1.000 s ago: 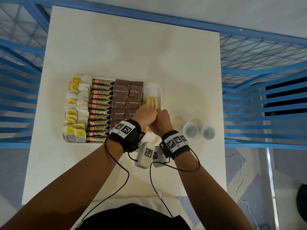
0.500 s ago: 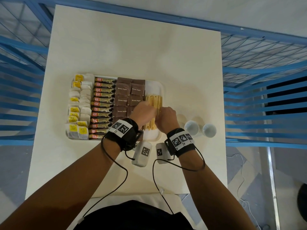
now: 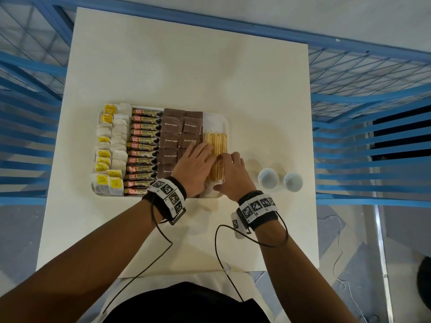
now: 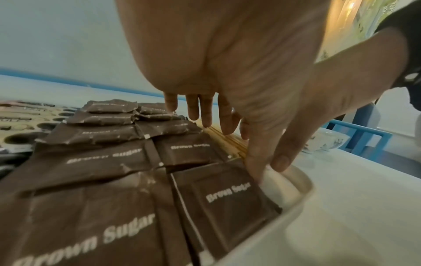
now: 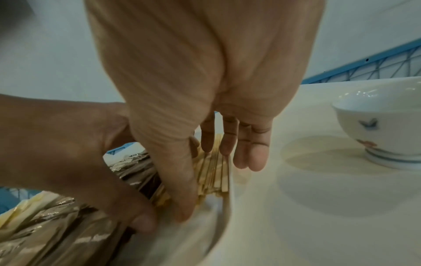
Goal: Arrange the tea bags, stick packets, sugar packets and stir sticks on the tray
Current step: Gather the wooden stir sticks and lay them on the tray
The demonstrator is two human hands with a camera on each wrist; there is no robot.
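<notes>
Left hand (image 3: 194, 167) and right hand (image 3: 233, 174) lie side by side, fingers straight, palms down

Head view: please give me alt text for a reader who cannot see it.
Both hands, the left hand and the right hand, lie flat on stir sticks at the right end of a white tray, beside rows of sugar packets, stick packets and tea bags. Two small cups stand on the table to its right.

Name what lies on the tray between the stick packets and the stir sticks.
The brown sugar packets fill the stretch between the stick packets and the stir sticks, in two columns. The head view shows it; the left hand covers their near end.
</notes>
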